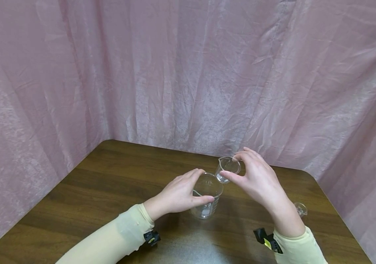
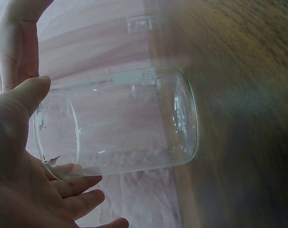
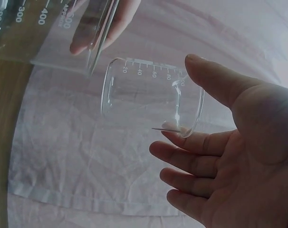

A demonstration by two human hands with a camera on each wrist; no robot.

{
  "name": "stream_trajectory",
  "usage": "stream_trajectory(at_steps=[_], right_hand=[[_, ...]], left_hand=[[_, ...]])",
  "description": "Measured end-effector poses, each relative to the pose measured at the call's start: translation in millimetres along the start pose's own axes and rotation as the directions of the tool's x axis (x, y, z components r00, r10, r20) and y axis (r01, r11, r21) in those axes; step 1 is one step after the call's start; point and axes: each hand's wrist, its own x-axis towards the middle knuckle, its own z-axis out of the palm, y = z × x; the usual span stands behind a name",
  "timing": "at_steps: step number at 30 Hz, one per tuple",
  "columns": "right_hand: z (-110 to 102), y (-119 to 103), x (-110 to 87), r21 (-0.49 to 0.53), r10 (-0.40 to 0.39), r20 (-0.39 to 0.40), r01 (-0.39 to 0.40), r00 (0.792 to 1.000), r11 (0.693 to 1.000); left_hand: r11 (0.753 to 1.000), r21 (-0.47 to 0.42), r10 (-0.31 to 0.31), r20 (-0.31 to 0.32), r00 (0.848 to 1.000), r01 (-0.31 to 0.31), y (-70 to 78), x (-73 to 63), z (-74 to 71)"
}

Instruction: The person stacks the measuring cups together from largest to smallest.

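Note:
A large clear beaker (image 1: 206,211) with white markings stands upright on the wooden table. My left hand (image 1: 179,192) holds it near the rim, thumb on the near side and fingers round the back. Higher and just to its right, my right hand (image 1: 258,179) pinches a smaller beaker (image 1: 229,167) by the rim between thumb and index finger. In the right wrist view this small beaker (image 3: 144,92) shows a scale and looks empty, its base close to the big beaker's rim. The other right fingers (image 3: 189,185) are spread away from the glass.
Another small glass vessel (image 1: 301,209) stands on the table at the right, partly hidden behind my right forearm. Pink curtains (image 1: 188,73) hang behind and beside the wooden table (image 1: 109,183). Black camera mounts (image 1: 152,237) sit at both wrists.

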Motion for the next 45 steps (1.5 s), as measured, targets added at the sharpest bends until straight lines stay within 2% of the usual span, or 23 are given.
stream_trajectory(at_steps=[25, 45], right_hand=[[13, -10, -3.1, 0.023, -0.040, 0.045, 0.039, 0.998, 0.999], [20, -14, -4.9, 0.021, -0.055, 0.101, 0.053, 0.993, 0.998]], left_hand=[[0.999, -0.005, 0.035, -0.013, 0.999, -0.035, -1.1, -1.2, 0.4], [1.000, -0.029, 0.009, 0.006, 1.000, -0.008, 0.3, -2.6, -0.6]])
